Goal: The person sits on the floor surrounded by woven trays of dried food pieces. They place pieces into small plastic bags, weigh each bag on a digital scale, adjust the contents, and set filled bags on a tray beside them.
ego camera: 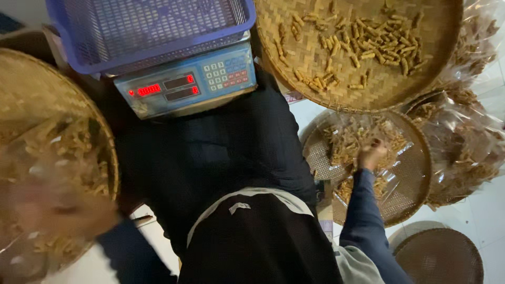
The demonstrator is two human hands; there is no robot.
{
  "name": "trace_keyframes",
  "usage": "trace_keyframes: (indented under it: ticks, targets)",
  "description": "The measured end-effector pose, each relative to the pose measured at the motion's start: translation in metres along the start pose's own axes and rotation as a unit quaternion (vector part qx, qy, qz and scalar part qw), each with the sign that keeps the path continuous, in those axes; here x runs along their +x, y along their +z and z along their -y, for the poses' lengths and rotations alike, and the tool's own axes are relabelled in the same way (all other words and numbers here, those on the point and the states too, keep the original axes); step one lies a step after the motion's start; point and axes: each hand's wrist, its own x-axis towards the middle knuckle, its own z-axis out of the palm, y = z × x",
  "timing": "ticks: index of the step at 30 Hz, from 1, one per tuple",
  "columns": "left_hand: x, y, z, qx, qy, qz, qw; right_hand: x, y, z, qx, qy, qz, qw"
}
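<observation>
Snack sticks [363, 139], short and golden-brown, lie heaped in a round woven tray [415, 173] low on the person's right, partly under a clear plastic bag [392, 184]. The right hand [371, 154] reaches into that heap, fingers [376, 143] curled down and bunched on the sticks; a real pinch cannot be told from here. Blue sleeve [363, 221] runs back from the hand to the body. The left hand [58, 210] is heavily blurred at lower left, over a second big woven tray [63, 105] that holds more sticks under clear plastic; whether its fingers are spread or closed cannot be told, nor whether it holds anything. Between the trays, straight ahead, sits a digital scale [184, 84] with red lit digits and a keypad, a blue plastic basket [147, 29] resting on its top. A third woven tray [400, 89] at upper right carries a loose scatter of the same sticks. More filled clear bags [473, 142] crowd the far right edge. An empty-looking small round basket [439, 255] sits at lower right on the pale floor [492, 210]. Dark clothing [221, 173] fills the middle.
</observation>
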Motion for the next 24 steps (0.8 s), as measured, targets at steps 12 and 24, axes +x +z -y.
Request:
trace_keyframes:
  ticks: [12,24]
  targets:
    - [-0.084,0.014,-0.213,-0.304,0.126,0.214,0.920,0.027,0.123,0.020,-0.236,0.004,0.368,0.899]
    - [-0.092,0.051,-0.260,-0.258,0.119,0.258,0.923,0.058,0.127,-0.040,-0.168,-0.099,0.290,0.937]
